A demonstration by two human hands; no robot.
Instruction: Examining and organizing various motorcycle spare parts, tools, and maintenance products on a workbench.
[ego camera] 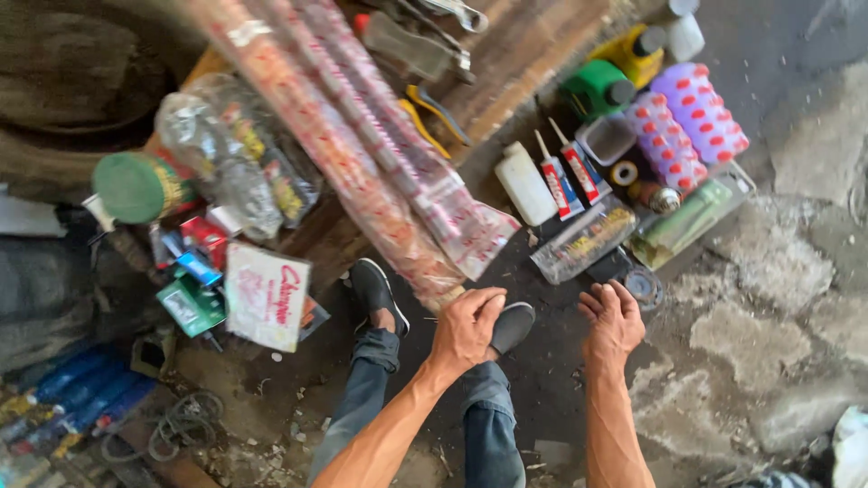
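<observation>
Left hand (467, 323) closed around the near end of long plastic-wrapped rolls (362, 149) slanting away to the far left over a wooden bench (533, 54); right hand (613, 318) empty, fingers loosely curled, near a clear packet (583, 242). The rolls look light, slippery, floppy; best gripped mid-length

Bare concrete floor (768, 361) lies open to your right; ahead, long plastic-wrapped rolls (380, 154) and a clear packet (583, 242) crowd your reach; bottles (526, 185) stand behind.
</observation>
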